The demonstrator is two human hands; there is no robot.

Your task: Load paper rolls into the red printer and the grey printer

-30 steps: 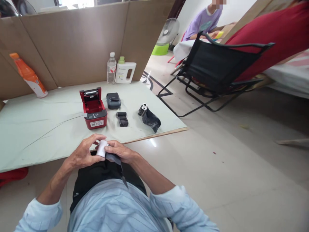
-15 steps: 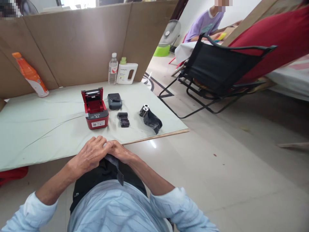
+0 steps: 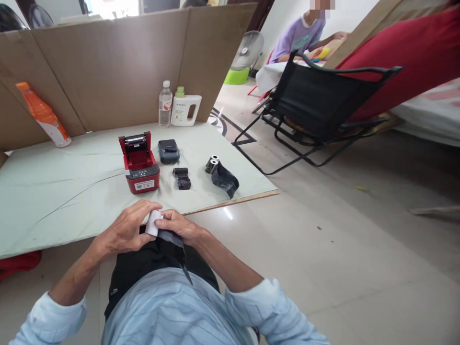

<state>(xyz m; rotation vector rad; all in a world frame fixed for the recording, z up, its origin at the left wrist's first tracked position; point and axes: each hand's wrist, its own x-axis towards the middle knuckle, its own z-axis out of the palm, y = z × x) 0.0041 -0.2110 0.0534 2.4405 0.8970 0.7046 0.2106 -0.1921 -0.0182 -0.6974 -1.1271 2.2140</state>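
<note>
My left hand (image 3: 130, 225) is closed around a small white paper roll (image 3: 153, 223), thumb below and fingers above. My right hand (image 3: 179, 225) pinches a dark plastic wrapper (image 3: 171, 237), whose loose end hangs over my lap, and its thumb reaches to the roll. Just beyond my hands, on the table, stands a red and black receipt printer (image 3: 141, 165) with its lid raised. To its right are a dark grey pouch-like device (image 3: 168, 151), a small black-wrapped roll (image 3: 182, 178), and a pair of rolls (image 3: 212, 164) joined to a black wrapper strip (image 3: 225, 181).
Against the cardboard screen (image 3: 118, 67) stand an orange bottle (image 3: 43, 115), a clear water bottle (image 3: 165, 104) and a white jug (image 3: 186, 110). The table's edge (image 3: 230, 205) runs in front of me. On the right is a black folding chair (image 3: 309, 96); a person (image 3: 300, 38) sits behind it.
The white roll now shows between my hands, where they covered it before. My left fingers have spread around it, and the wrapper has shifted to the right with my right hand.
</note>
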